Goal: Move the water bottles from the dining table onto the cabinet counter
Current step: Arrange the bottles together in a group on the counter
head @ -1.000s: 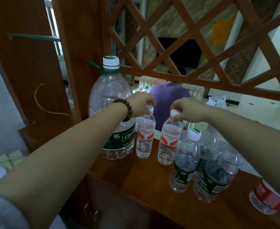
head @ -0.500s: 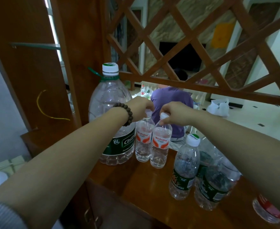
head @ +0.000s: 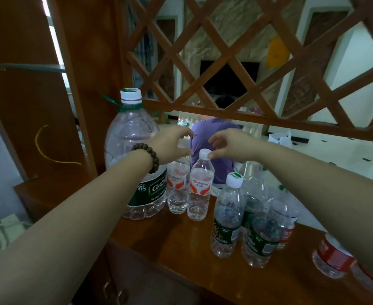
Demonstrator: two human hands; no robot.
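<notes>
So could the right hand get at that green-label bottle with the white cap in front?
Probably yes. The right hand is open above the counter, and the green-label bottle stands just below its forearm with its cap uncovered.

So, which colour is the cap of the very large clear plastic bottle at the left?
White, with a green ring under it; the large clear bottle's cap shows in the head view.
</notes>
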